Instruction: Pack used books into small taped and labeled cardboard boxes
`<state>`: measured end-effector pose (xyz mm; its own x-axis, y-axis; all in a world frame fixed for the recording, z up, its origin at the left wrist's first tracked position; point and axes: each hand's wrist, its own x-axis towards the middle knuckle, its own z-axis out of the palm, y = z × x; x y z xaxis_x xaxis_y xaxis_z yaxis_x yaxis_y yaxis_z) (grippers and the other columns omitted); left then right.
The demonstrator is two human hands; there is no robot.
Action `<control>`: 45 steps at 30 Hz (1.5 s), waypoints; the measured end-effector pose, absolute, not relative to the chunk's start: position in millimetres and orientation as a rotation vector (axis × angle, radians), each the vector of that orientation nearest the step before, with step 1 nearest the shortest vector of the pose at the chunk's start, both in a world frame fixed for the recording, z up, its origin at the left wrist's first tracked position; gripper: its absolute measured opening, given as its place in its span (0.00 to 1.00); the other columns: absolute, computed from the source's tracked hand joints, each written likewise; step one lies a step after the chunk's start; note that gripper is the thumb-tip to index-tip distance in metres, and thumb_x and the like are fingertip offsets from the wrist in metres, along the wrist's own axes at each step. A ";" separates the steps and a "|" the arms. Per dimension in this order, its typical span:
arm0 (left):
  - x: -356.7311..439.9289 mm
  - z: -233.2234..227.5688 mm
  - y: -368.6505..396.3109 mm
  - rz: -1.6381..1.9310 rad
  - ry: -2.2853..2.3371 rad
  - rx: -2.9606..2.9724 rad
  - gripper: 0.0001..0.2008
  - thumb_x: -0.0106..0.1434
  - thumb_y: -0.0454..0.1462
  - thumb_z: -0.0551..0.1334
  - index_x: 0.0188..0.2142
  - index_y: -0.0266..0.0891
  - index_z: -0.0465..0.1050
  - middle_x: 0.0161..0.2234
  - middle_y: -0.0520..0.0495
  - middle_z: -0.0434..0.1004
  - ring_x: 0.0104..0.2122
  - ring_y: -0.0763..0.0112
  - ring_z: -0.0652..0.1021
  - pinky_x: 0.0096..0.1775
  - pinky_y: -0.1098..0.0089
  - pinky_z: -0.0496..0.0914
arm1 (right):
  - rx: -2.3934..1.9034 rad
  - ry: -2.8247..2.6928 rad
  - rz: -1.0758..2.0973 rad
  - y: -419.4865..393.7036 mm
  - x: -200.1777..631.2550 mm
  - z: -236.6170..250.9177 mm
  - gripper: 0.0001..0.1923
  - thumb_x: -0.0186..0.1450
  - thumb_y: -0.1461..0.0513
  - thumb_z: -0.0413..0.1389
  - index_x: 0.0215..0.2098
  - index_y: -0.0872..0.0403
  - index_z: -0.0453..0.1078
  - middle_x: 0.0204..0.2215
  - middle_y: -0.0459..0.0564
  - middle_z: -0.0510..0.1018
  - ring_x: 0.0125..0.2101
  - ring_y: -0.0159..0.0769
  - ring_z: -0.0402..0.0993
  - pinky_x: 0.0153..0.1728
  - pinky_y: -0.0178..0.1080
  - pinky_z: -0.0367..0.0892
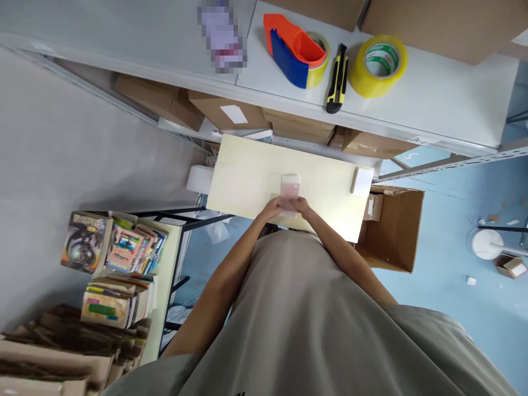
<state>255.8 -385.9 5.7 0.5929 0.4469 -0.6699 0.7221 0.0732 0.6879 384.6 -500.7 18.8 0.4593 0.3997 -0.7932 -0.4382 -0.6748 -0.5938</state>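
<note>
You hold a small pinkish-white packet point(290, 190) over the near edge of the pale tabletop point(247, 176), your left hand point(270, 210) and right hand point(302, 207) close together, both gripping its near end. A white block point(362, 181) lies at the tabletop's right end. Just beside it on the floor, an open cardboard box point(396, 228) holds a small carton point(374, 207). On the shelf point(433, 93) above lie a tape dispenser point(295, 49), a utility knife point(337, 78) and a yellow tape roll point(378, 65). Books point(119, 264) fill the rack at your left.
</note>
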 end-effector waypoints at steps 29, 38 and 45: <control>304.6 233.9 -377.3 0.559 0.792 1.508 0.27 0.69 0.63 0.74 0.40 0.41 0.87 0.34 0.48 0.85 0.37 0.61 0.83 0.38 0.67 0.78 | -1.486 -0.473 0.534 -521.3 414.7 233.6 0.34 0.72 0.38 0.68 0.67 0.47 0.80 0.71 0.60 0.81 0.70 0.54 0.79 0.66 0.54 0.80; 294.1 217.2 -417.8 0.318 0.302 1.766 0.34 0.74 0.49 0.72 0.77 0.52 0.73 0.80 0.39 0.68 0.79 0.45 0.71 0.71 0.48 0.78 | -1.495 -0.397 0.627 -522.8 417.3 224.6 0.33 0.70 0.32 0.66 0.51 0.50 0.83 0.44 0.52 0.89 0.48 0.50 0.85 0.52 0.48 0.82; 263.4 194.6 -368.0 0.569 0.871 1.591 0.34 0.69 0.57 0.75 0.68 0.45 0.79 0.72 0.34 0.79 0.69 0.45 0.81 0.63 0.51 0.82 | -1.400 -0.378 0.921 -524.1 422.0 206.1 0.36 0.71 0.28 0.60 0.50 0.48 0.84 0.41 0.53 0.89 0.47 0.52 0.87 0.44 0.47 0.84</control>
<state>263.4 -368.0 194.6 0.6033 0.7909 -0.1023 0.2251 -0.0458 0.9733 422.0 -524.1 206.1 0.6151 0.7359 -0.2831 -0.3247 -0.0908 -0.9415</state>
